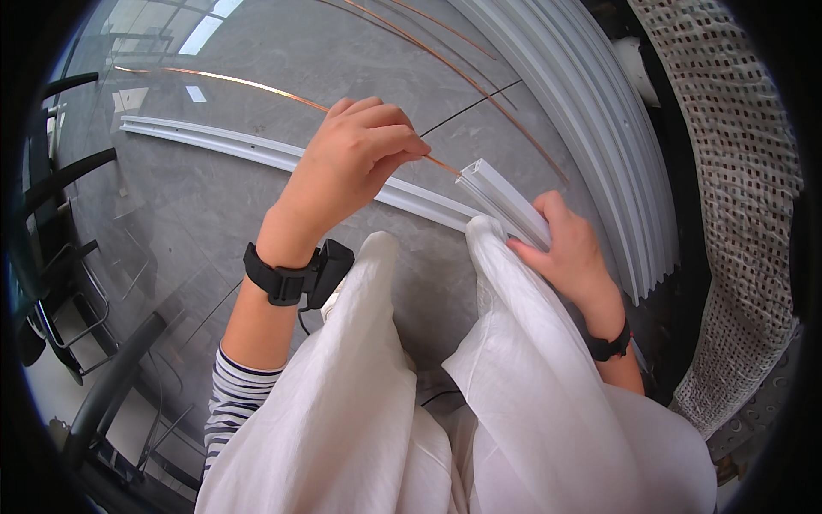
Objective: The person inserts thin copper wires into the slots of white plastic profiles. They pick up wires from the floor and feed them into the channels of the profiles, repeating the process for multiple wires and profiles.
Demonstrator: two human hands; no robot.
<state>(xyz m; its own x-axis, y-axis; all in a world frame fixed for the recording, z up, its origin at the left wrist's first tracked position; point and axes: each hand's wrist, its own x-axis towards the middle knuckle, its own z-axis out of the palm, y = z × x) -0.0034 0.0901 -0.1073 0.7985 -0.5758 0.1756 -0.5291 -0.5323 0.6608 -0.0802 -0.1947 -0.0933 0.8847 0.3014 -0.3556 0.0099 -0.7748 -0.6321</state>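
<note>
My left hand [364, 146] pinches a thin copper-coloured strip [257, 86] between thumb and fingers. The strip's long tail runs off to the far left, and its short front end meets the open end of a white profile rail [501, 197]. How deep it sits in the rail I cannot tell. Wrapped round that rail from the right, my right hand [565, 244] holds it near my right knee. Behind and below my left hand, a second long white rail [210, 137] lies on the floor, passing close to my knees.
Several more copper-coloured strips [462, 73] lie on the grey tiled floor [282, 43] ahead. A stack of long white rails [591, 111] curves along the right, beside a perforated woven cloth [719, 86]. Black-framed chairs [111, 394] stand at the left.
</note>
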